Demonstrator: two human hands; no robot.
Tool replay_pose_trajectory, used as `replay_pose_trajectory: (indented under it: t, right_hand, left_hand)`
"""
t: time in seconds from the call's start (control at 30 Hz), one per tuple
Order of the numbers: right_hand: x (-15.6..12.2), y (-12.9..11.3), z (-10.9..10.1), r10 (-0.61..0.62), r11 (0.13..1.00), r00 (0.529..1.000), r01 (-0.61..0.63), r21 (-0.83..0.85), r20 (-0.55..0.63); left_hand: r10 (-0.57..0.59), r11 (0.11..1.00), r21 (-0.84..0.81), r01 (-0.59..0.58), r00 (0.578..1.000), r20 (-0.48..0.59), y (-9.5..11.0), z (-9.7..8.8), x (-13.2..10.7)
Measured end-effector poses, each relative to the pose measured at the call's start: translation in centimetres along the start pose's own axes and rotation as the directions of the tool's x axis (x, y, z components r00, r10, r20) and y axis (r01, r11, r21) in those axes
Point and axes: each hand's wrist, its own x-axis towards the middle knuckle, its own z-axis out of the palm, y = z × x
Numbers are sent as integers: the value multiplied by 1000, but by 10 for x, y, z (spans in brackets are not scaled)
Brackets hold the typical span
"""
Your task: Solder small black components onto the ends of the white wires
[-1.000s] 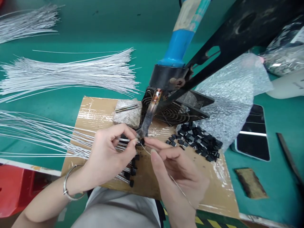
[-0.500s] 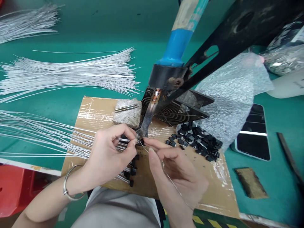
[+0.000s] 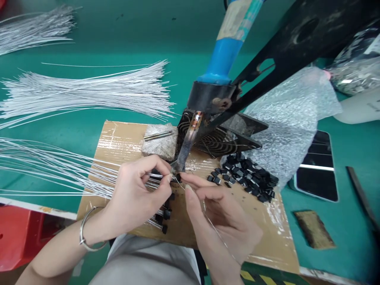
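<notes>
My left hand (image 3: pixel 142 194) pinches the end of a thin white wire right under the soldering iron tip (image 3: pixel 181 158). A small black connector sits at that end, partly hidden by my fingers. In my right hand (image 3: pixel 222 217) a thin strand of solder wire (image 3: pixel 218 233) runs between thumb and forefinger, its front end reaching the connector below the tip. The blue-handled soldering iron (image 3: pixel 221 57) is held in a black metal arm (image 3: pixel 276 75). Below my left hand lie several wires ending in black connectors (image 3: pixel 166 213).
Everything rests on a cardboard sheet (image 3: pixel 115 138). Loose black connectors (image 3: pixel 249 178) are heaped at right, beside bubble wrap (image 3: pixel 282 114) and a phone (image 3: pixel 316 166). A fan (image 3: pixel 219 142) stands behind the tip. Bundled white wires (image 3: pixel 89 93) lie left; a brown sponge (image 3: pixel 314 228) lies right.
Both hands stay almost in place, holding the wire and the solder at the iron tip. The view has shifted very slightly.
</notes>
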Motion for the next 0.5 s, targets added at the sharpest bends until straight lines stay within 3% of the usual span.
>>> replay_pose_trajectory:
  t: [0.5]
  right_hand:
    - [0, 4, 0, -33, 998, 999, 33, -47, 2]
  left_hand:
    - [33, 998, 44, -32, 999, -4, -3, 1, 0]
